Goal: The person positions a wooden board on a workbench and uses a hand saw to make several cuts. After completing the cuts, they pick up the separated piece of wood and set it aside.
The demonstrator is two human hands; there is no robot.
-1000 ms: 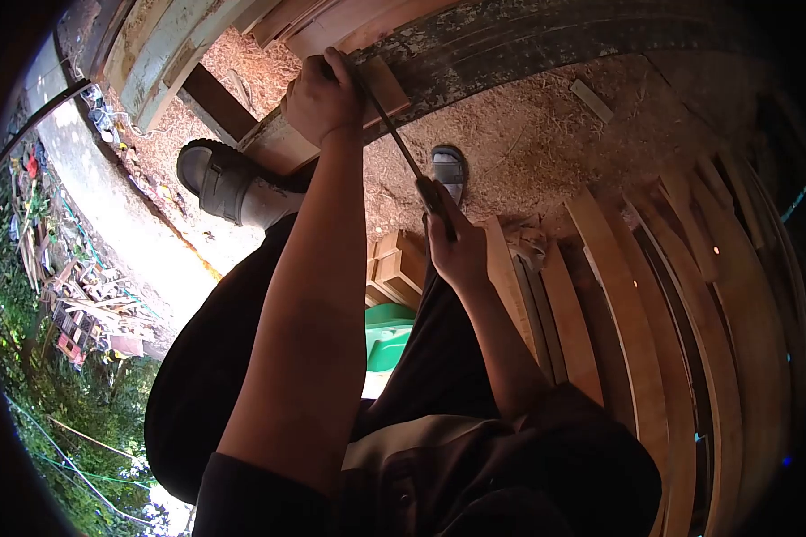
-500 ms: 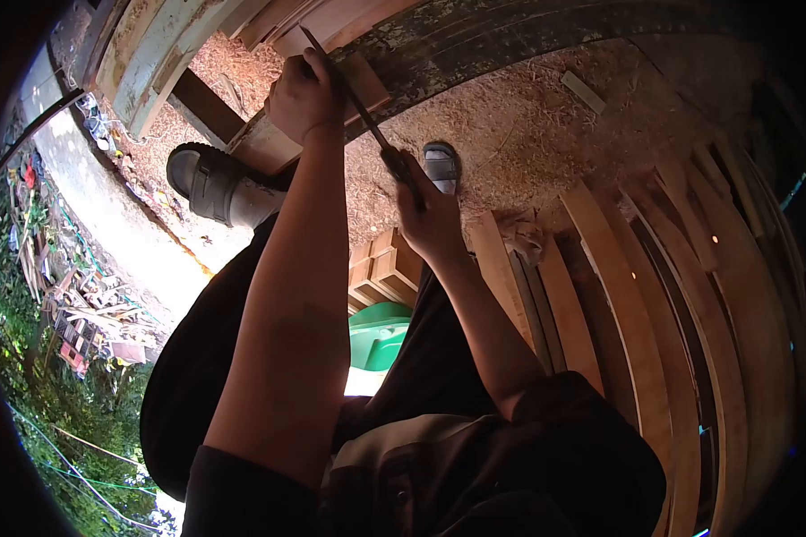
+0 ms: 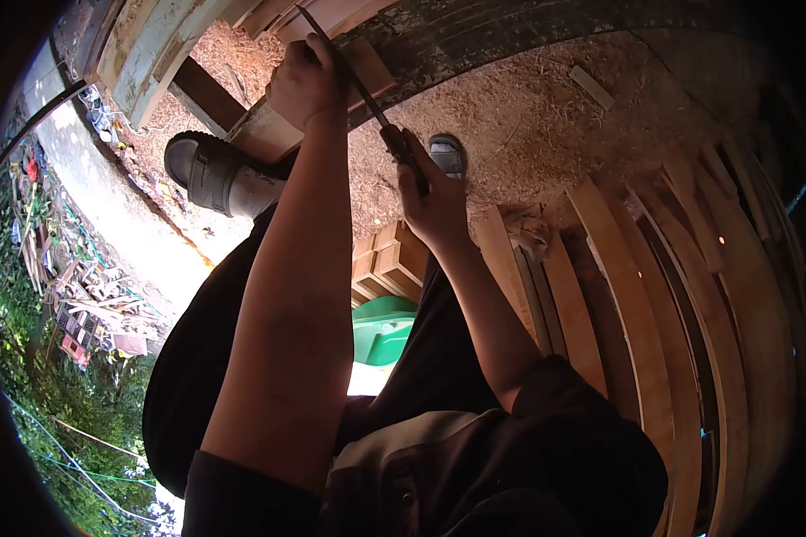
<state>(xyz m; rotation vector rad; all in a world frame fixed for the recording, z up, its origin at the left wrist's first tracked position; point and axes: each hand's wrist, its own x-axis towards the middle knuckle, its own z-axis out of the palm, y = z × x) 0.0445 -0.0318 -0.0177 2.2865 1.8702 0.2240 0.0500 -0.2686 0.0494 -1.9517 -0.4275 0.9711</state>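
Observation:
A hand saw (image 3: 358,89), its long narrow dark blade seen nearly edge-on, points up and left across a wooden board (image 3: 370,76). Wrapped around its dark handle are the fingers of my right hand (image 3: 434,201). My left hand (image 3: 304,85) is closed at the board, just left of the blade, with the thumb raised close beside it. The left fingers' undersides are hidden. Below this hand, a pale wooden piece (image 3: 264,132) runs by my foot.
A dark weathered beam (image 3: 475,45) crosses the top. Shavings cover the ground (image 3: 510,116), with a small offcut (image 3: 591,87) on it. Long planks (image 3: 636,295) stand at the right. Stacked wooden blocks (image 3: 390,259) and a green plastic item (image 3: 383,331) show between my legs.
The saw and my right hand have shifted slightly up and left along the blade's line. My left hand stays at the board; the view has moved a little.

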